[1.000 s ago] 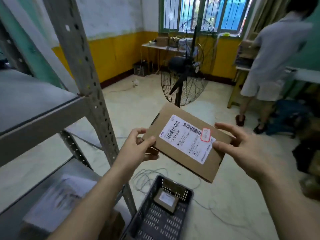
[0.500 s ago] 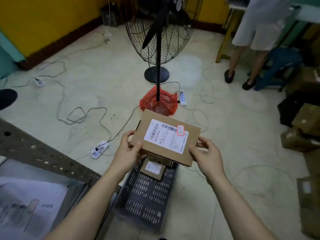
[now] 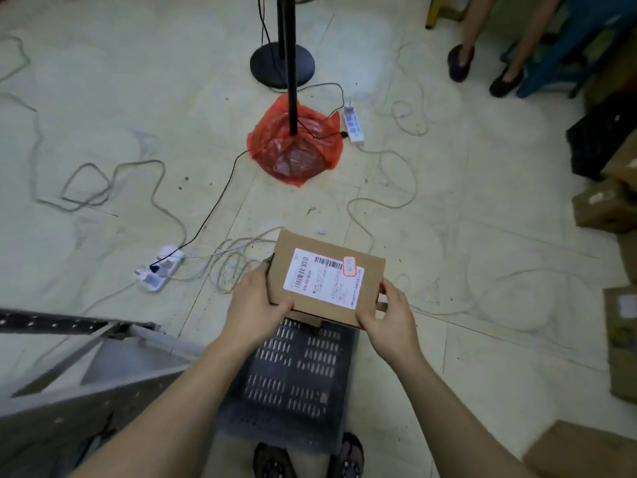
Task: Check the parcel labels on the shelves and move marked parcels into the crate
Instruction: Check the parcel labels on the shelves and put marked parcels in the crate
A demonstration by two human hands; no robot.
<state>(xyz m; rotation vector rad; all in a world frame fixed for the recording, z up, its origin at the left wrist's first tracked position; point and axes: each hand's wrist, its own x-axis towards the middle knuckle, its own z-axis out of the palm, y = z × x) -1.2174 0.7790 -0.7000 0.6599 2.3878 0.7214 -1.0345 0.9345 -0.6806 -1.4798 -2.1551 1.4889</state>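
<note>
Cardboard parcel (image 3: 327,276) held flat, label up, between both hands, above the far end of the dark slotted crate (image 3: 293,377). White shipping label (image 3: 323,278) on top, with barcodes and a red-outlined mark (image 3: 349,266) at its far right corner. Left hand (image 3: 256,307) clamped on the near left edge: thumb lying over the top face at the near left corner, remaining fingers tucked out of sight beneath. Right hand (image 3: 387,317) clamped on the near right corner: thumb along the near edge, fingers (image 3: 384,288) wrapped against the right side. Just under the parcel's near edge, between the two hands, a sliver of another brown box (image 3: 305,319) inside the crate. Below the wrists, the crate's perforated floor. Left of the left forearm, grey metal shelving (image 3: 86,367). Beyond the fingers, on the pale tiled floor (image 3: 482,167), a tangle of cables (image 3: 227,263), a white power strip (image 3: 160,269), a red plastic bag (image 3: 294,146) round a black pole, a round fan base (image 3: 282,65). Far right, stacked cardboard boxes (image 3: 606,208).
</note>
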